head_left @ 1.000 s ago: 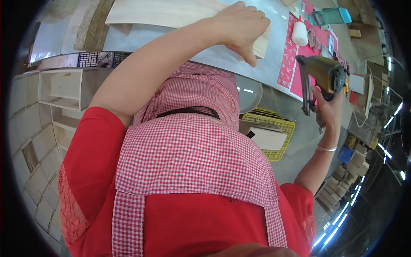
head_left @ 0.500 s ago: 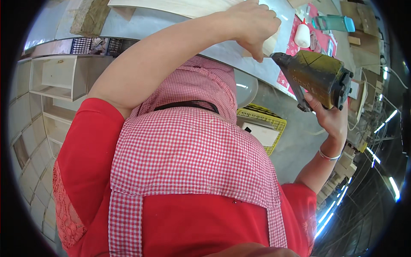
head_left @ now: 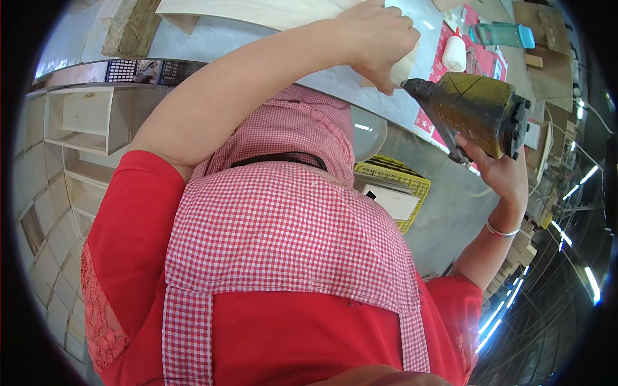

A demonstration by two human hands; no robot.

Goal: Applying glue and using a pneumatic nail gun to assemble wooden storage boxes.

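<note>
Below, a yellow basket (head_left: 424, 189) holds a white panel (head_left: 394, 204) while left fingers (head_left: 407, 40) clasp wood (head_left: 408, 62), right fingers (head_left: 475, 153) a nailer (head_left: 473, 103).

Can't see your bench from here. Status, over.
Right grip around yellow-black tool. Left grip on wood panel. Nose near panel's end, contact unclear; white bottle beyond tool.

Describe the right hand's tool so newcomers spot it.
Find the grey worktop at top, then its pink sheet. Overlapping that in view, the right hand grips the nail gun. Its olive body and tapering nose distinguish it from the white squeeze bottle and teal water bottle.
</note>
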